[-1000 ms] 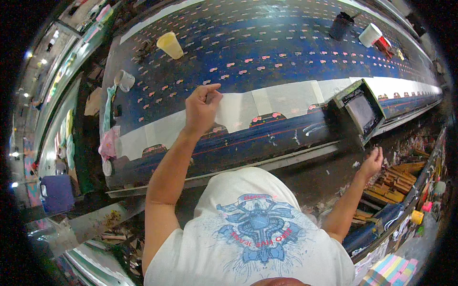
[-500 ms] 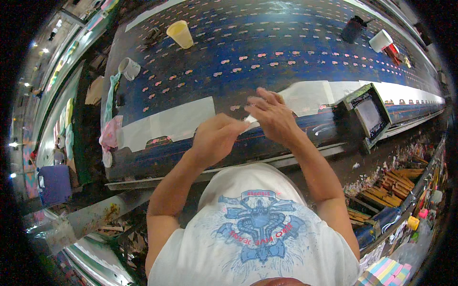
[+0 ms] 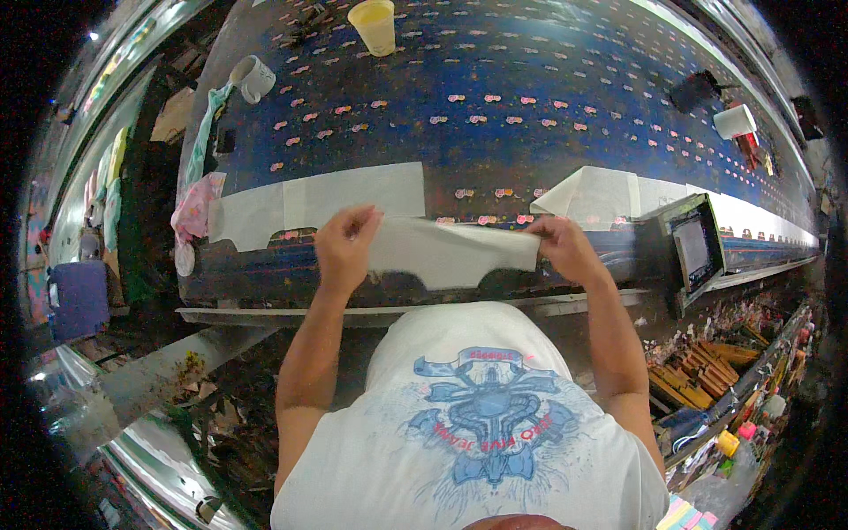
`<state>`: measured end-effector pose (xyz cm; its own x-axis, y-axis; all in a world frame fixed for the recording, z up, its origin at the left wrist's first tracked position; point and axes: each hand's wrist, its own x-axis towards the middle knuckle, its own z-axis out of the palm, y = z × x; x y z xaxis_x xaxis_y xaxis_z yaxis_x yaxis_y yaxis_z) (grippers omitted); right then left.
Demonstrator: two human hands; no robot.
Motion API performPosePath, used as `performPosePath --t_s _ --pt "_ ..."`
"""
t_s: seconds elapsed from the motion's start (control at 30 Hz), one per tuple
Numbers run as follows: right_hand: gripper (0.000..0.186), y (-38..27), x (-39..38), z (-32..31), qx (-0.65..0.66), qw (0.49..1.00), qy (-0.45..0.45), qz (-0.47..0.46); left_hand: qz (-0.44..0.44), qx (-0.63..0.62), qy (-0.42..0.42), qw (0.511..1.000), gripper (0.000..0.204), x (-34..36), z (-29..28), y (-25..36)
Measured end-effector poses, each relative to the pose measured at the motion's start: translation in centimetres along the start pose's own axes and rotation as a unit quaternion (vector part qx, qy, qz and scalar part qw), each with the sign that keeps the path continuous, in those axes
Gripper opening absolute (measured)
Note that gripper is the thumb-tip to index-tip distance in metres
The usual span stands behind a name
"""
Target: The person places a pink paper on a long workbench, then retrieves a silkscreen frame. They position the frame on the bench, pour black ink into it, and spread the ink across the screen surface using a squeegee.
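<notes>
Between my hands a white cut fabric piece (image 3: pixel 450 252) is stretched out near the table's front edge, its lower side curving in at two places. My left hand (image 3: pixel 344 252) pinches its left upper corner, fingers curled. At the right end my right hand (image 3: pixel 568 252) grips the corner between thumb and fingers. Beyond it on the left, more white cut pieces (image 3: pixel 353 194) lie flat on the dark blue table (image 3: pixel 503 75). To the right, another white piece (image 3: pixel 596 199) lies with its left corner folded over. Small pink printed motifs show in the gap between them.
A framed printing screen (image 3: pixel 692 250) rests at the right on the table edge. Farther back stand a yellow cup (image 3: pixel 374 34) and a black container (image 3: pixel 695 91); a white mug (image 3: pixel 255 81) and a white cup (image 3: pixel 735 122) lie tipped. Pink cloth (image 3: pixel 196 212) hangs at the left corner.
My hands were close together over a bunched white bit. They have moved apart and nearer to me, with the fabric piece spread between them. The whole view has shifted slightly.
</notes>
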<state>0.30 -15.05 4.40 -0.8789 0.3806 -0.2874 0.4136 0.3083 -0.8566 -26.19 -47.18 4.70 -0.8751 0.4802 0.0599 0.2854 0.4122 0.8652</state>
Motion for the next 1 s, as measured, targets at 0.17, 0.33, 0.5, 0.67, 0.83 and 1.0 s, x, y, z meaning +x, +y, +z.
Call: performPosePath --t_s 0.17,0.33,0.5,0.67,0.83,1.0 --pt "0.024 0.5 4.4 -1.7 0.017 0.988 0.131 0.077 0.184 0.091 0.046 0.978 0.026 6.3 5.2 -3.2" --pt "0.032 1.6 6.6 -2.6 -0.068 0.985 0.143 0.064 0.221 0.107 0.043 0.968 0.028 8.8 6.9 -4.2" --pt "0.032 0.6 6.7 -2.2 0.001 0.982 0.166 0.09 0.174 0.068 0.046 0.981 0.026 9.3 7.5 -4.6" --pt "0.035 3.7 7.6 -2.1 -0.044 0.977 0.203 0.05 0.171 0.082 0.047 0.981 0.026 9.6 7.7 -4.2" --pt "0.033 1.6 7.6 -2.2 -0.021 0.977 0.186 0.103 0.211 0.152 0.057 0.964 0.036 9.4 7.8 -4.6" --pt "0.029 3.0 7.1 -2.2 -0.012 0.975 0.213 0.059 0.433 0.232 -0.121 0.863 0.048 5.7 10.5 -1.4"
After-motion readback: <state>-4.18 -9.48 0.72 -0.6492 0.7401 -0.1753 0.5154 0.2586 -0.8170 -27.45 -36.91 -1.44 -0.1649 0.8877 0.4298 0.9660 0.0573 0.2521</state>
